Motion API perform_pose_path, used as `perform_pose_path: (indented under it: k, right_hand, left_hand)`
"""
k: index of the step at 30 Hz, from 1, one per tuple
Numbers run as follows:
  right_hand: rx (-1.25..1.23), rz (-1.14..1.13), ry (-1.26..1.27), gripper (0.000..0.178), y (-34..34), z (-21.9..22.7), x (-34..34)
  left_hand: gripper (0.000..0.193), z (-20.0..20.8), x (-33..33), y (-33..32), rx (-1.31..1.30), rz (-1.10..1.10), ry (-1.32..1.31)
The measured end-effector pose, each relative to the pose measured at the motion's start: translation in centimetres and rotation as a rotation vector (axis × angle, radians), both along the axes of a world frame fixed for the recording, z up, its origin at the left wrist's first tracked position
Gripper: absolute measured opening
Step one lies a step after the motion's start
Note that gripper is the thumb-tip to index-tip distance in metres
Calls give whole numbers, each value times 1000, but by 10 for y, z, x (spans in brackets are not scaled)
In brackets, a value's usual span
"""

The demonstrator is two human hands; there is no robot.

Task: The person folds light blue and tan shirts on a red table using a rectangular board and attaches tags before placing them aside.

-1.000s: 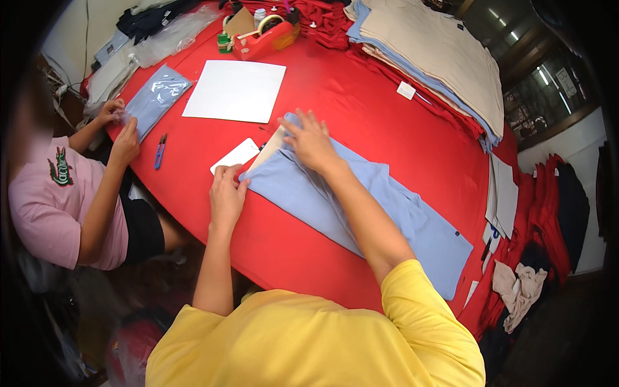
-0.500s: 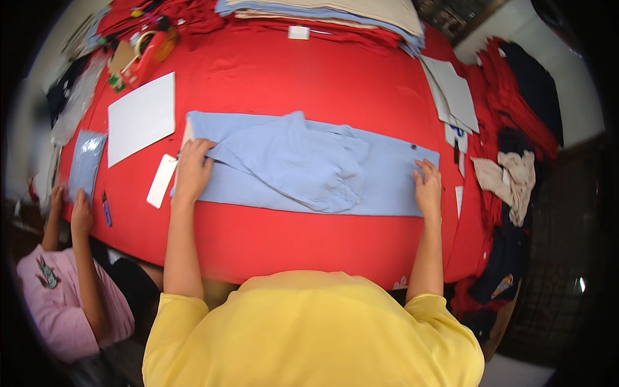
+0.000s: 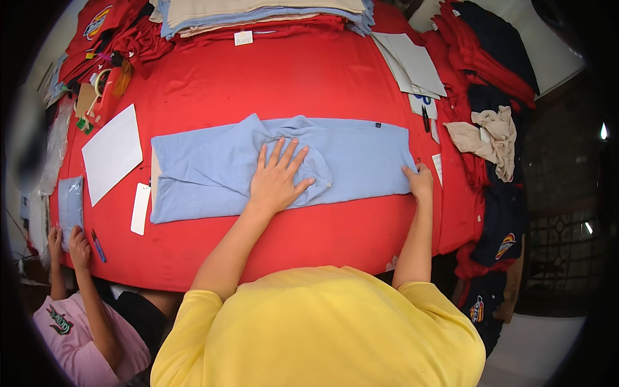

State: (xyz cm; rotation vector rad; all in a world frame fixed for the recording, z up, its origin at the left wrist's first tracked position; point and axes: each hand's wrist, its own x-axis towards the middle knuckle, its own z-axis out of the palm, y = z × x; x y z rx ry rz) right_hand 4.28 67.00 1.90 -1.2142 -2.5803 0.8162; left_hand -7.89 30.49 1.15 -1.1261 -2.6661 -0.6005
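A light blue garment (image 3: 361, 151), folded into a long strip, lies across the red-covered table in front of me. Its left end shows a cream edge, and a small dark tag sits near the far right corner. Loose, wrinkled cloth is bunched over its middle. My left hand (image 3: 282, 177) rests flat on that bunched part, fingers spread. At the right end, my right hand (image 3: 420, 182) pinches the garment's edge between thumb and fingers. Left of the garment lies a white card tag (image 3: 140, 208).
A co-worker's hands (image 3: 77, 248) hold a light blue packet in clear plastic (image 3: 69, 205) at the left. White sheets (image 3: 113, 155), a tape dispenser (image 3: 109, 93) and a pen (image 3: 98, 246) lie nearby. Folded cloth stacks (image 3: 258, 11) stand at the back; grey sheets (image 3: 409, 64) and a beige cloth (image 3: 493, 138) lie right.
My left hand has moved from the garment's left end onto its middle and flattened. My right hand has closed on the right edge. The bunched cloth now spreads farther left; the whole view has shifted.
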Motion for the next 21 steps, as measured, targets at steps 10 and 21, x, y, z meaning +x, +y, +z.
perform_pose_path:
  k: [10,21]
  right_hand:
    - [-101,768,287,41,-226,56,-74]
    - [-24,553,323,23,-160,44,-61]
  left_hand:
    - [54,8,-27,-24,683,205,-621]
    - [51,17,-22,-26,657,331,-554]
